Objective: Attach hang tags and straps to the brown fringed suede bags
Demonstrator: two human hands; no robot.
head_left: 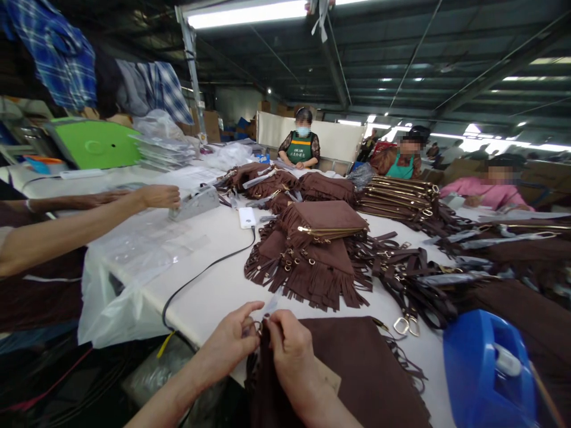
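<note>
A brown fringed bag [357,356] lies at the front edge of the table, its fringe showing along the sides. My right hand [294,356] pinches the top left corner of this bag between thumb and fingers. Close beside it, my left hand [234,336] is curled, with its fingertips at a small metal ring [257,326] on the same corner. A bit of clear plastic [273,302] sticks up just above the fingertips. Partly under my right wrist is a tan card [328,374].
Ahead are stacked brown fringed bags [325,220], loose straps [401,273] and a white power bank [247,217] with a black cable. A blue plastic container [488,368] stands at right. On the left, a co-worker's arms [89,223] reach over plastic bags [147,244]. Other people sit across the table.
</note>
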